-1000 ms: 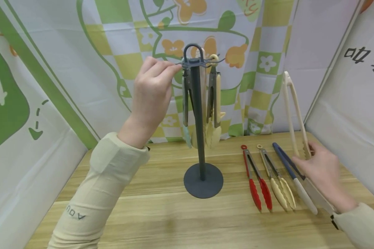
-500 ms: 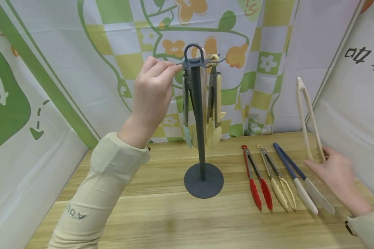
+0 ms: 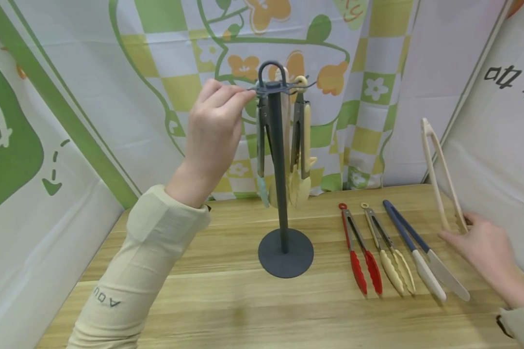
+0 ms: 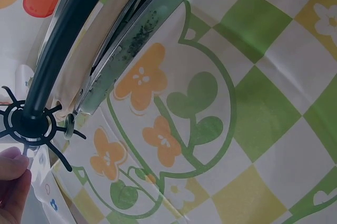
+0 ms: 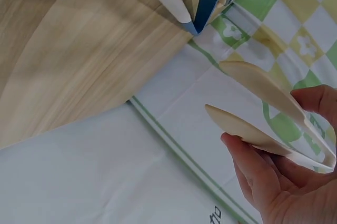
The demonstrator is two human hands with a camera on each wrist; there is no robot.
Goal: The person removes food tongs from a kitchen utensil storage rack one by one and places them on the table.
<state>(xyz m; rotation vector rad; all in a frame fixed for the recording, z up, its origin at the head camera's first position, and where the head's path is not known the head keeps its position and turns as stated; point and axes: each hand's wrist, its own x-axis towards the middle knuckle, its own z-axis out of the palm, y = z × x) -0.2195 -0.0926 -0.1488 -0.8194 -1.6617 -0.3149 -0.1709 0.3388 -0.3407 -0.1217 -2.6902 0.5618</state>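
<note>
A dark metal hanging stand [image 3: 281, 194] rises from a round base on the wooden table. Up at its top, my left hand [image 3: 218, 116] pinches one of the thin hooks, between thumb and finger in the left wrist view. Several tongs hang there, among them yellow-tipped tongs [image 3: 306, 140] and teal-tipped tongs [image 3: 261, 145]. At the right side of the table, my right hand [image 3: 484, 247] grips cream tongs [image 3: 434, 178], hinge end up and the two arms spread. In the right wrist view, thumb and fingers lie along either arm of these tongs [image 5: 253, 135].
In a row right of the stand lie red tongs [image 3: 359, 252], pale yellow tongs [image 3: 388, 252] and blue tongs with white tips [image 3: 419, 261]. A patterned curtain [image 3: 174, 63] hangs behind the table, with white cloth walls [image 3: 498, 169] at the sides.
My right hand has carried the cream tongs to the right and lower, off the blue tongs toward the table's right edge. My left hand stays at the hook.
</note>
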